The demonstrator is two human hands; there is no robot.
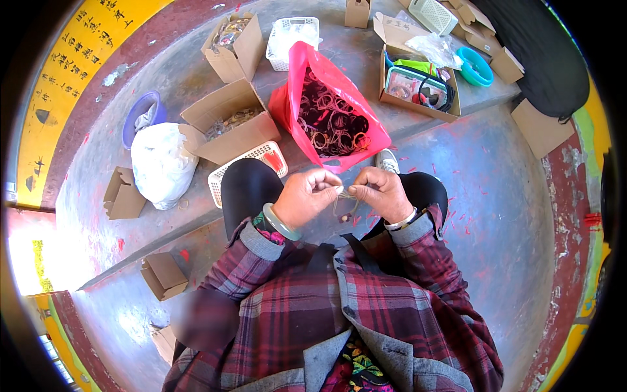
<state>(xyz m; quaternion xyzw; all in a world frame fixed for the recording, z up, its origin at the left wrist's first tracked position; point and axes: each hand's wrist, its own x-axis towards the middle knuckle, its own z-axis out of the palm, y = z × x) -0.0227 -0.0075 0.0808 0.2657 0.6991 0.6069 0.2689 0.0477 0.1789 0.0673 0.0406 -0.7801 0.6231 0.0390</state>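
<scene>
Close together above my lap, my left hand (305,199) and my right hand (385,195) both pinch a thin, pale cord (336,208) between thumb and forefinger. The cord dangles in a loop under the fingertips, and a small brownish bead or pendant (345,219) shows at its lower part. How the cord's ends run between the fingers is too small to make out. Just beyond my hands, between my knees, stands a bright pink bag (302,98), its mouth wide and many looped cord pieces (333,121) inside.
Left of the bag are an open cardboard box (225,149) of small items, a white basket (219,179) and a stuffed white plastic bag (163,163). A purple basin (134,117) lies behind. At far right sit a filled carton (450,116) and a turquoise basin (475,73). A floor step crosses the scene.
</scene>
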